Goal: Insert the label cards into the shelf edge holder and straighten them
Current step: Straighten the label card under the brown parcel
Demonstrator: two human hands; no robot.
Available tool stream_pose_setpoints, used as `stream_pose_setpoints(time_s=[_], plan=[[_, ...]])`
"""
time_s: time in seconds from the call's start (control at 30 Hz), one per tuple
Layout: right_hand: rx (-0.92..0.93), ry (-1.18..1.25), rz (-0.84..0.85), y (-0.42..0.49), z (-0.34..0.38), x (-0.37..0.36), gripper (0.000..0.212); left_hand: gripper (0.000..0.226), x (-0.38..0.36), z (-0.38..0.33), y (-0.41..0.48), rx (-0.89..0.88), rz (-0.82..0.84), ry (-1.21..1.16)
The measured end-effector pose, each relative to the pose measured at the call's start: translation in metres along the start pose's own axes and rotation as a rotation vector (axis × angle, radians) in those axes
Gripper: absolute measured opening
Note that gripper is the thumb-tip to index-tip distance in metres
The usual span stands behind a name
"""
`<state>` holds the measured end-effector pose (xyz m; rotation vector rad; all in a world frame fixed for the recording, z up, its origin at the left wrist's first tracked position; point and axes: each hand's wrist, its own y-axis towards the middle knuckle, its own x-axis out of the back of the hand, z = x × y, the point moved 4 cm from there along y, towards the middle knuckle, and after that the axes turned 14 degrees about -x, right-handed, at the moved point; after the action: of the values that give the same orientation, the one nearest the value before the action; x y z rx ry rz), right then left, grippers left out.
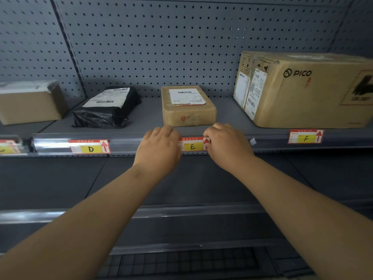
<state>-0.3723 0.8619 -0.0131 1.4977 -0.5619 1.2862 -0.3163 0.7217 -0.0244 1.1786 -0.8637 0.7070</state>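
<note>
A red and yellow label card marked E (192, 145) sits in the clear shelf edge holder (125, 145) at the middle of the shelf front. My left hand (160, 146) covers the card's left end with curled fingers. My right hand (226, 145) grips its right end, fingers curled over the red arrow. Card D (90, 147) sits in the holder to the left, slightly tilted. Card F (305, 136) sits in the holder to the right. Another card (9, 146) shows at the far left edge, partly cut off.
On the shelf stand a small cardboard box (188, 106) just behind my hands, a black plastic parcel (107, 108), a large PICO box (306, 87) at the right and a brown box (30, 104) at the left. A lower shelf edge (181, 212) runs below my forearms.
</note>
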Motion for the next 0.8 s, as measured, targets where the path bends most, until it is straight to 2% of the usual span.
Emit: stream_pose_setpoints(time_s=[0.57,0.8], plan=[[-0.005,-0.057,0.012,-0.002,0.003,0.003,0.016,0.029,-0.002,0.000,-0.005,-0.057,0.047,0.028],[-0.075,-0.010,0.009,-0.004,-0.003,0.018,0.020,0.027,0.010,-0.006,0.002,-0.107,-0.002,0.030]])
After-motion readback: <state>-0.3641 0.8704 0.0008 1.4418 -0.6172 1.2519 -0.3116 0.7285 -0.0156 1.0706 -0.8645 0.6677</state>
